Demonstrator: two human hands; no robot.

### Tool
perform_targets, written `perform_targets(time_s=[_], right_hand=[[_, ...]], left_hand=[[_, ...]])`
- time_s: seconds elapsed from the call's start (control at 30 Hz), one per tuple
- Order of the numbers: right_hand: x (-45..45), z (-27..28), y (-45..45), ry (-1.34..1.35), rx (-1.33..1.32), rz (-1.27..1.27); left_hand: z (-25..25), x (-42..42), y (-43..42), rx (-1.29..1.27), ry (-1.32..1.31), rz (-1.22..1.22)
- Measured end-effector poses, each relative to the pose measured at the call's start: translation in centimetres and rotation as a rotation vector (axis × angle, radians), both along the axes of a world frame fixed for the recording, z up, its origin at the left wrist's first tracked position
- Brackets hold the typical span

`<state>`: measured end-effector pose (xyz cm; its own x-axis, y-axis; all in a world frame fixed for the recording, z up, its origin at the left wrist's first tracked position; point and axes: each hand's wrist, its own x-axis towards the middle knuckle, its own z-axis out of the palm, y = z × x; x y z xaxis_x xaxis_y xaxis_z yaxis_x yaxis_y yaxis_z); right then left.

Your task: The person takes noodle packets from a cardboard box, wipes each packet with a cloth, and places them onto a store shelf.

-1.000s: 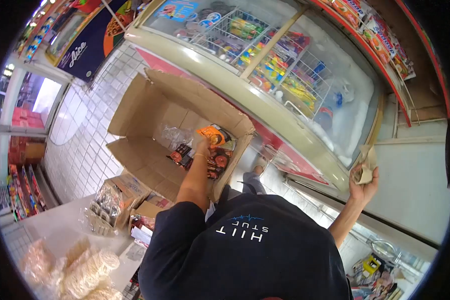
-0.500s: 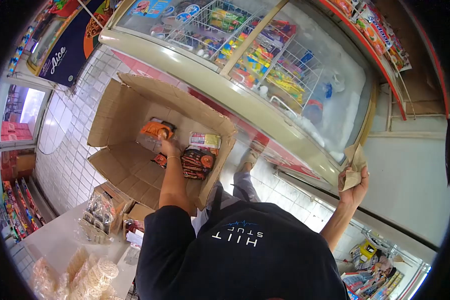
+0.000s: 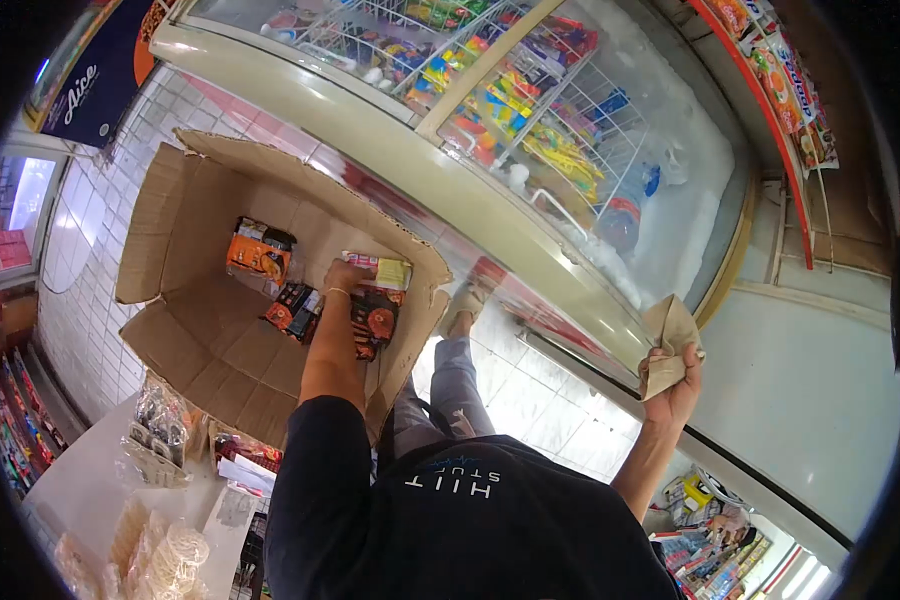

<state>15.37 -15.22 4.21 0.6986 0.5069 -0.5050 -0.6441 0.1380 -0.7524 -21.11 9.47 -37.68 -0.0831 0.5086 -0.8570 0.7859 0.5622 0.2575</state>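
My left hand (image 3: 344, 276) is down inside an open cardboard box (image 3: 200, 345). Its fingers are closed at the left edge of a pink, white and yellow packet (image 3: 392, 273), partly hiding it. Below that lie black-and-orange packets (image 3: 378, 322), which look like instant noodles. An orange packet (image 3: 258, 252) rests at the box's left side, with another dark packet (image 3: 295, 310) between it and my forearm. My right hand (image 3: 674, 385), near the freezer's corner, is closed around a folded piece of brown cardboard (image 3: 672, 335).
A chest freezer (image 3: 370, 110) with glass lids and wire baskets of colourful packs runs beyond the box. At lower left, a white table (image 3: 80, 470) carries bagged goods (image 3: 160, 430) and pale crackers (image 3: 165, 550). Packets hang on a red-edged shelf (image 3: 780, 140) at upper right.
My left hand has left the orange packet at the box's left side and moved right to the pink and yellow packet. My right hand still holds the cardboard. The view has shifted slightly.
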Motion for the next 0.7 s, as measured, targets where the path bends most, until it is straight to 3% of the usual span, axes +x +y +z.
perform_targets(time_s=[0.07, 0.13, 0.33, 0.4, 0.6, 0.7], right_hand=[[-0.1, -0.1, 0.0, 0.035, -0.037, -0.037], [-0.4, 0.2, 0.6, 0.032, -0.036, -0.041], [-2.0, 0.3, 2.8, 0.003, 0.002, 0.016], [-2.8, 0.4, 3.4, 0.012, 0.017, 0.008], [-4.7, 0.6, 3.8, 0.001, 0.122, 0.108], [-5.2, 0.3, 3.1, -0.038, 0.042, 0.125]], left_hand=[[-3.7, -1.2, -0.1, -0.102, -0.049, 0.017], [2.7, -0.5, -0.3, 0.262, -0.020, -0.121], [6.8, -0.7, 0.8, 0.639, -0.342, -0.082], [8.9, -0.5, 0.5, 0.621, -0.339, -0.122], [4.6, -0.8, -1.6, 0.686, -0.107, -0.222], [4.7, -0.2, -1.2, 0.561, -0.012, -0.148]])
